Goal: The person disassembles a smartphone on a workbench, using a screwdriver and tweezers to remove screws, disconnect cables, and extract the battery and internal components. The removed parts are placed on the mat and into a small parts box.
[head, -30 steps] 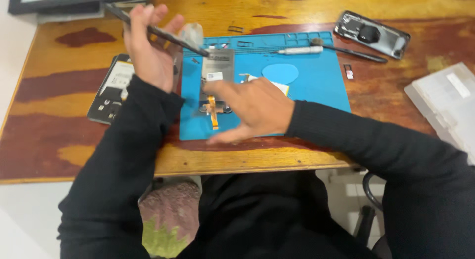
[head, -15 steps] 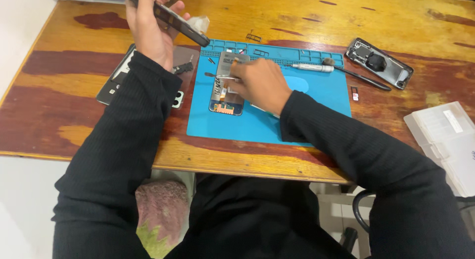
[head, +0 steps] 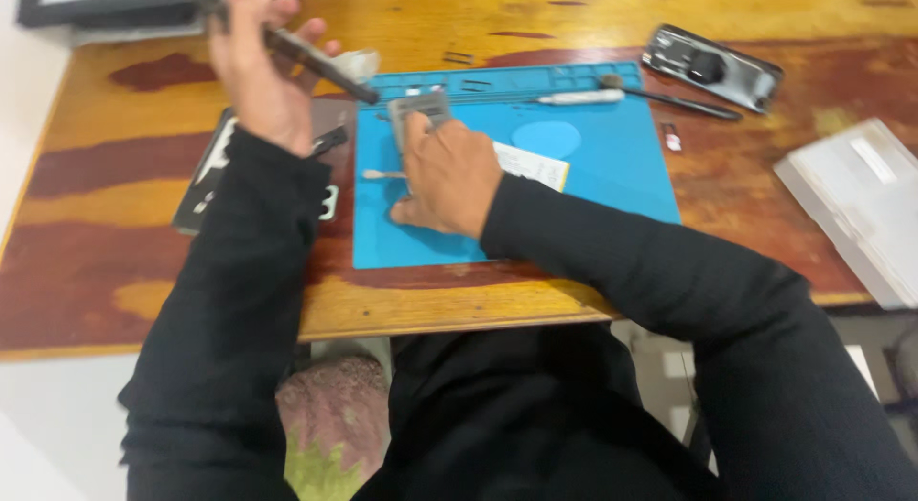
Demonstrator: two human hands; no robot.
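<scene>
My left hand (head: 256, 71) is raised over the table's far left and is shut on a thin dark phone panel (head: 320, 66), held edge-on and slanting down to the right. My right hand (head: 448, 171) rests on a blue work mat (head: 593, 190) and grips a grey phone frame (head: 419, 109), whose top end sticks out beyond my fingers. A cotton swab (head: 381, 175) lies on the mat just left of that hand. A white card (head: 535, 164) pokes out from under my right wrist.
An opened phone body (head: 206, 171) lies left of the mat. A white pen-like tool (head: 579, 98) and a dark stick (head: 693, 104) lie along the mat's top. A phone back shell (head: 712, 69) sits far right, a white box (head: 856, 205) at the right edge, a dark screen (head: 105, 4) top left.
My right hand slid down and left on the mat with the grey frame. My left hand stayed raised with the dark panel. The camera view shifted.
</scene>
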